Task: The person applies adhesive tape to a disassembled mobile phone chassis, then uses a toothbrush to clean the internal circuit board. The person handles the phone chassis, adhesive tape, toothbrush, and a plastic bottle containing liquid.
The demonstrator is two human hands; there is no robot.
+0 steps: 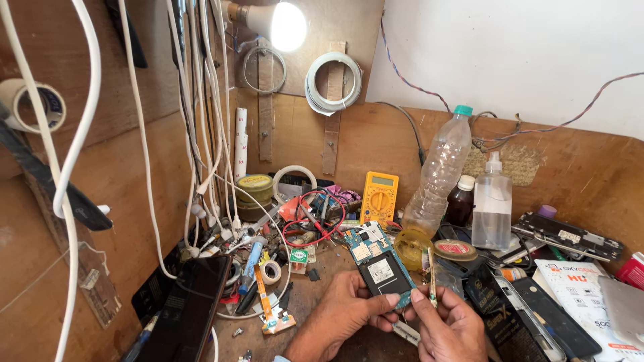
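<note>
An opened phone body with a blue circuit board and a black battery area is held over the wooden bench. My left hand grips its lower left edge from below. My right hand pinches the lower right corner, thumb on the black part, and also holds a thin narrow strip upright beside the phone. A small white part lies under the hands.
A yellow multimeter with red leads, a clear plastic bottle, a small squeeze bottle and a dark bottle stand behind. A dark phone leans at left. Phone parts and packets crowd the right. White cables hang at left under a lit bulb.
</note>
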